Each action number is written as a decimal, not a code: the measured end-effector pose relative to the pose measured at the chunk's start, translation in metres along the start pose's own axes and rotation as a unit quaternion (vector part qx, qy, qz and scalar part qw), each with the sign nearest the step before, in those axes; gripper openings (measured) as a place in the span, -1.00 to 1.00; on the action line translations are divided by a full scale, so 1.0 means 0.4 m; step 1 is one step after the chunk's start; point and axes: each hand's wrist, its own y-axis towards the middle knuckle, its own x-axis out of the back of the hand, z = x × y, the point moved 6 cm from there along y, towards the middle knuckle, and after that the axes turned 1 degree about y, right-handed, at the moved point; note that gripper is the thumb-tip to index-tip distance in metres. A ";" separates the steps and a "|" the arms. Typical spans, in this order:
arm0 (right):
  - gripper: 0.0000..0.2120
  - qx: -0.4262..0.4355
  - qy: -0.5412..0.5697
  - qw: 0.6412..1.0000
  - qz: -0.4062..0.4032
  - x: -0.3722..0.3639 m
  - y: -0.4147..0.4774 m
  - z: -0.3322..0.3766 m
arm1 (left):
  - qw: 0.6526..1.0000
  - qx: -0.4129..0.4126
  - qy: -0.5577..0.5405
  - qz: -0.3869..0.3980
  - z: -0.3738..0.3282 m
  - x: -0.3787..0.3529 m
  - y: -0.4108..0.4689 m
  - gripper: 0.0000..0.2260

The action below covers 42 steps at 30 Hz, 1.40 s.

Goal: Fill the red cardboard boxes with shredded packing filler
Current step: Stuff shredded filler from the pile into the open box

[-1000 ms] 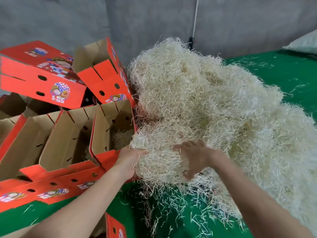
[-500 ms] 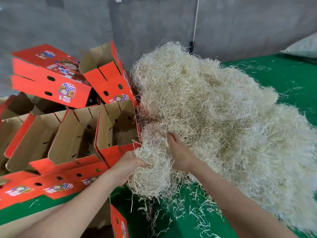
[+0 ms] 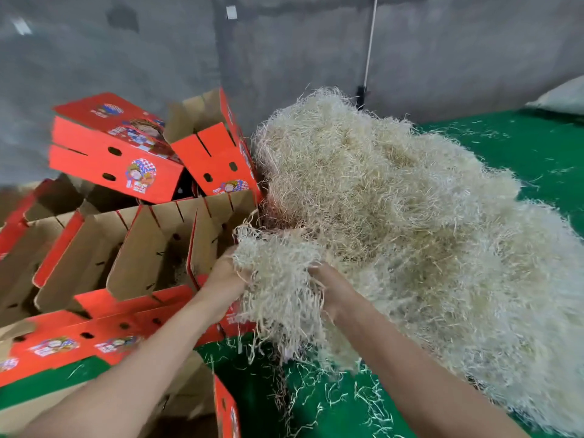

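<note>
Filler clump (image 3: 278, 276) lifted higher vs prev frame; L hand (image 3: 226, 276) & R hand (image 3: 331, 286) grip it by red box (image 3: 211, 229).

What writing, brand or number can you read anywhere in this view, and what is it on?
Nothing reads clearly.
Upper-left red box: cartoon labels, lettering blurred.
Tilted red box: label at bottom edge, blurred.
Front red flap: two labels, blurred.
White tag on the wall: too small to tell.
Shredded filler gripped by left hand and right hand: no writing.
</note>
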 end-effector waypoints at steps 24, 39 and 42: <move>-0.63 0.119 -0.021 0.984 0.130 0.093 0.007 0.065 | 0.981 0.067 -0.185 0.002 0.010 -0.074 0.006 -0.55; -0.40 0.213 -0.296 0.928 -0.075 0.179 0.021 0.098 | 0.989 0.027 -0.124 -0.080 0.025 -0.042 0.004 -0.63; 0.02 0.106 -0.584 0.805 -0.003 0.141 0.060 -0.052 | 0.984 0.064 -0.156 -0.050 0.045 -0.043 0.012 -0.60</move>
